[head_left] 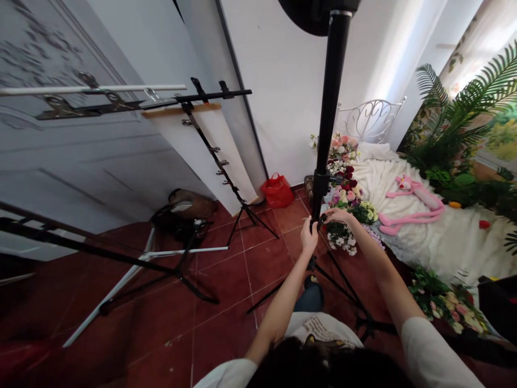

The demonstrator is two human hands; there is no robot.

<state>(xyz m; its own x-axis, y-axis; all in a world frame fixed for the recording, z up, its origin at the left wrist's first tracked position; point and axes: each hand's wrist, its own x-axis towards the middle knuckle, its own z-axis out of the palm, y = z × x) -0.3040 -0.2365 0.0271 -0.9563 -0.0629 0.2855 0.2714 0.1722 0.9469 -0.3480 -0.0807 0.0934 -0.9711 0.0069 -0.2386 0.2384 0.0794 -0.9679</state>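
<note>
A tall black stand [332,91] rises in front of me, with a dark round fixture [311,15] at its top. Low on its pole, my left hand [309,235] is wrapped round the shaft from the left. My right hand [336,216] reaches in from the right, its fingers pressed together at a small black knob [322,220] on the pole. The stand's dark legs spread over the floor below my hands.
Left are a black stand with clips [210,146], a white stand leg [121,285] and dark bags [181,215]. A red bag [278,191] sits by the wall. Right are flowers [347,188] and a cloth-covered bed [456,242] with a pink plush toy [424,200].
</note>
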